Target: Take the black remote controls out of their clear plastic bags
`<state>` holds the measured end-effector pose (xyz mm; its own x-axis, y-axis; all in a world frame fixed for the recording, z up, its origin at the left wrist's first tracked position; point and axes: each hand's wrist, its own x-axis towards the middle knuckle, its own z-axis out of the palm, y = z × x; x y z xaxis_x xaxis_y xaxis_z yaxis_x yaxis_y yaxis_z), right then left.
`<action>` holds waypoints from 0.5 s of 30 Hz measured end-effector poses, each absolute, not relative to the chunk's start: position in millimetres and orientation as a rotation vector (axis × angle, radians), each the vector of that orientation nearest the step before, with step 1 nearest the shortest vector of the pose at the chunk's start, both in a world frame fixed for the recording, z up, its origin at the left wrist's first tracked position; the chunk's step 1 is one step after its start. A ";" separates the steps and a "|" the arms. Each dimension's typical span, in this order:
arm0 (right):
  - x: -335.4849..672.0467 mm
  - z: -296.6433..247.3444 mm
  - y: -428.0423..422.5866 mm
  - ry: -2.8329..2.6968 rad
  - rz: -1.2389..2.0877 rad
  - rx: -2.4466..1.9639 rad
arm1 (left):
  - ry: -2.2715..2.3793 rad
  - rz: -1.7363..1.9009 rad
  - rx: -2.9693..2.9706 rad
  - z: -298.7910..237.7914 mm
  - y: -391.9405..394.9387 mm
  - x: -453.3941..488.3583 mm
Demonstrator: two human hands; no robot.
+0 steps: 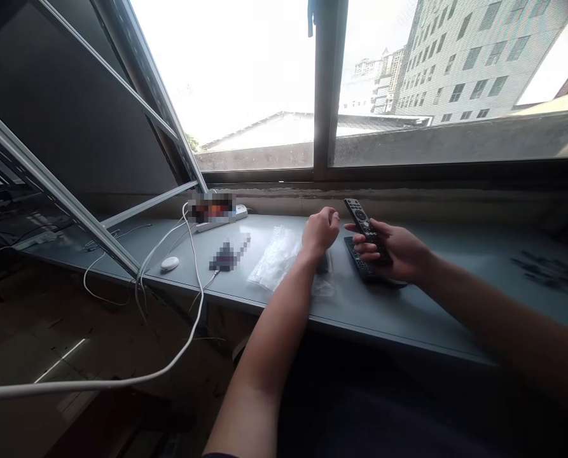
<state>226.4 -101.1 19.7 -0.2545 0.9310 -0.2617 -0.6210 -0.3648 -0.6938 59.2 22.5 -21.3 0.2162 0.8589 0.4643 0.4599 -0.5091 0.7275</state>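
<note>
My right hand (401, 251) is wrapped round a black remote control (366, 226), held tilted with its buttons facing up. Beneath it on the desk lies at least one more dark remote (357, 259), partly covered by my hand. My left hand (320, 230) hovers left of the held remote, its fingers curled in; whether anything is inside them is hidden. Clear plastic bags (277, 261) lie under and beside my left forearm, with a dark thing partly hidden just right of the wrist.
A white power strip (221, 218) sits by the wall, with a white cable (200, 280) looping over the desk edge. Left of the bags are a round white puck (170, 264) and a blurred-out device (226, 256). A slanting metal frame (64, 168) stands at the left; dark pieces (551, 270) lie far right.
</note>
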 end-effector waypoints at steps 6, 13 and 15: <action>222.6 22.3 -102.7 -0.525 1.824 -0.831 | 1.266 1.164 2.124 -19.4 20.8 59.4; 227.5 20.4 -100.4 -0.512 1.828 -0.888 | 1.377 1.065 2.227 -15.6 17.2 55.5; 228.3 18.2 -98.5 -0.535 1.825 -0.869 | 1.415 1.040 2.238 -14.2 15.5 55.3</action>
<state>228.3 -98.5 18.2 -0.2382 0.9165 -0.3214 -0.5983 -0.3992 -0.6948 55.3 15.5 -14.2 0.2542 0.8724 0.4175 0.6588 -0.4723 0.5856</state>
